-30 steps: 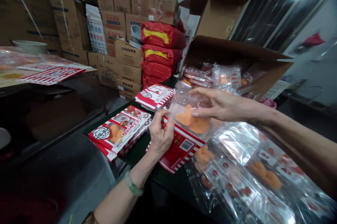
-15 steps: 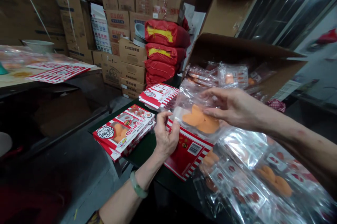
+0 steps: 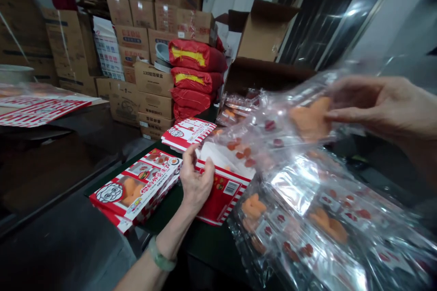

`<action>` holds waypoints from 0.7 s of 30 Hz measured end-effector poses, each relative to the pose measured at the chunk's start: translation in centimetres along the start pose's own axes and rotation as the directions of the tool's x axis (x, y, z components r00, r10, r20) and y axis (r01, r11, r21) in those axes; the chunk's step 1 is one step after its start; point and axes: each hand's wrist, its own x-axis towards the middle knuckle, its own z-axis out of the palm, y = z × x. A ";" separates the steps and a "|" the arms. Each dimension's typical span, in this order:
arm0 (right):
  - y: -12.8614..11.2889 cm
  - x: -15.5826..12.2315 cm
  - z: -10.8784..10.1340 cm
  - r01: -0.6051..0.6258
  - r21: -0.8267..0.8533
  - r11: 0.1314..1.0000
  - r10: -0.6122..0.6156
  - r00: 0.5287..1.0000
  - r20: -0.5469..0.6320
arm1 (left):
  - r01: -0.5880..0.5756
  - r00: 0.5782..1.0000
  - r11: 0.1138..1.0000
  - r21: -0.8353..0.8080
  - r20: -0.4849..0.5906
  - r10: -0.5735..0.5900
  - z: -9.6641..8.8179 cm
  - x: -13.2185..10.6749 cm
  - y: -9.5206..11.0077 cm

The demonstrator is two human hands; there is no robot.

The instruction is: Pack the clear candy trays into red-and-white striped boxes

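Left hand (image 3: 196,181) and right hand (image 3: 385,104) above a dark green counter (image 3: 206,247). The left pinches, between thumb and fingers, the rim of a red-and-white striped card box (image 3: 215,202) with a barcode; gripping at the mouth probably steadies the box and leaves its opening exposed. The right pinches the upper part of a clear plastic strip of pouches (image 3: 309,122), thumb beside an orange lobed piece; the raised hold slopes the strip down to the box mouth. Whether its lower end lies inside cannot be told.

Counts: one box in hand; one windowed red-and-white box with a cartoon face (image 3: 136,186), lying face up at left, presumably set aside from the working area; at least two orange lobed pieces in the glossy clear plastic packets (image 3: 297,222) at right, within easy reach, their overlap preventing a full count. Behind: one open brown cardboard carton (image 3: 268,33) and at least three red plastic-wrapped bundles (image 3: 196,79).
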 end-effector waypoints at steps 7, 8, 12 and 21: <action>6.4 -12.4 0.0 0.383 -0.298 0.874 -0.478 0.786 -0.391 | -0.097 0.978 0.957 0.273 -0.152 0.143 -1.0 0.2 0.1; 7.7 -14.5 0.6 0.385 -0.424 0.820 -0.554 0.721 -0.416 | -0.110 0.975 0.955 0.277 -0.155 0.158 -1.1 0.0 -0.2; 12.2 -21.0 3.0 0.222 -0.611 0.760 -0.607 0.577 -0.546 | -0.161 0.966 0.962 0.219 -0.164 0.199 -1.6 -1.0 -1.8; 16.0 -23.0 5.6 0.168 -0.665 0.728 -0.620 0.575 -0.533 | -0.144 0.975 0.970 0.193 -0.137 0.172 -1.5 -1.4 -1.7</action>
